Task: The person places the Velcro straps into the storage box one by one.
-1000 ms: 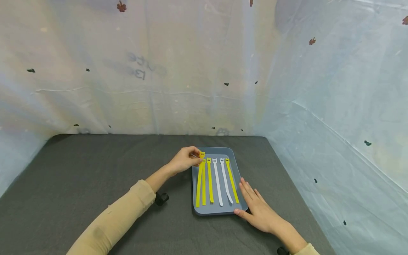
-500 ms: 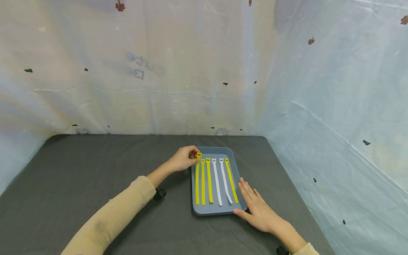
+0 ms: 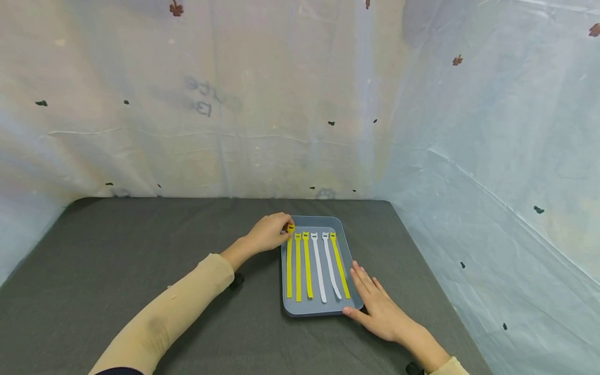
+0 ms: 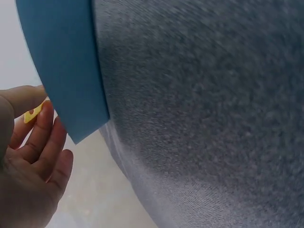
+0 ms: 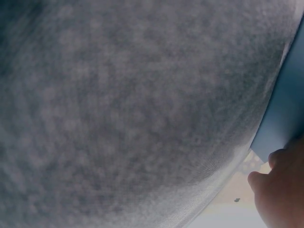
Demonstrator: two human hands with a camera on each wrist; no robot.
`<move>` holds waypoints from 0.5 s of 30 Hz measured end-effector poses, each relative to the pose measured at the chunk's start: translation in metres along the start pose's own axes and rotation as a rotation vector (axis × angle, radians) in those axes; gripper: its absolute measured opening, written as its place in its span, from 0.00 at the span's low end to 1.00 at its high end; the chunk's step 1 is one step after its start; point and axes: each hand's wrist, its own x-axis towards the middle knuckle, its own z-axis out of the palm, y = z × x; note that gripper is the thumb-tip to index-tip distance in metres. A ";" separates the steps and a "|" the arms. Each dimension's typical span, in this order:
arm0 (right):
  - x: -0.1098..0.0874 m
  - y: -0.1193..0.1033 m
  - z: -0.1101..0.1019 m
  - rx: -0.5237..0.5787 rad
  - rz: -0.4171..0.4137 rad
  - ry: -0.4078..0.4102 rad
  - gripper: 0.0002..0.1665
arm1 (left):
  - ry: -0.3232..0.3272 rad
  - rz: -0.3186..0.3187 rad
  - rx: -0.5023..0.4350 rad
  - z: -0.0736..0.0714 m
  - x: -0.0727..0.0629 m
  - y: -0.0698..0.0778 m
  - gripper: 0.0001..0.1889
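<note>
At the far left corner of a shallow blue-grey tray [image 3: 323, 309], my left hand [image 3: 268, 232] pinches the slotted head of a yellow cable tie [image 3: 289, 268]. The strap part of that tie runs down along the tray's left side. In the left wrist view the yellow head [image 4: 32, 114] shows between thumb and fingers, beyond the tray wall [image 4: 66, 61]. To its right lie two yellow ties [image 3: 298, 271], then two white ties [image 3: 320, 268] and one more yellow tie [image 3: 340, 265], side by side with heads at the far end. My right hand [image 3: 379, 307] rests with straight fingers along the tray's right edge.
The tray stands on a dark grey cloth-covered table [image 3: 140, 260]. Translucent plastic sheeting [image 3: 281, 104] with small dark marks hangs behind the table and along its right side.
My left hand has shifted slightly left with the yellow tie, which now lies straighter, apart from its neighbour and nearer the tray's left wall. My right hand stays in place.
</note>
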 end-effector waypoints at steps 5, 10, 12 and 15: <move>0.000 -0.001 -0.001 0.003 -0.001 0.001 0.58 | 0.029 0.031 0.122 0.003 0.003 -0.002 0.10; 0.000 -0.002 -0.002 0.004 -0.002 -0.001 0.58 | 0.028 0.022 0.182 0.005 0.006 -0.003 0.08; 0.000 -0.001 -0.002 0.001 -0.001 -0.003 0.58 | 0.020 0.011 0.196 0.006 0.007 -0.003 0.08; 0.000 -0.001 -0.002 0.000 -0.001 0.000 0.58 | 0.000 -0.007 0.212 0.008 0.009 -0.005 0.08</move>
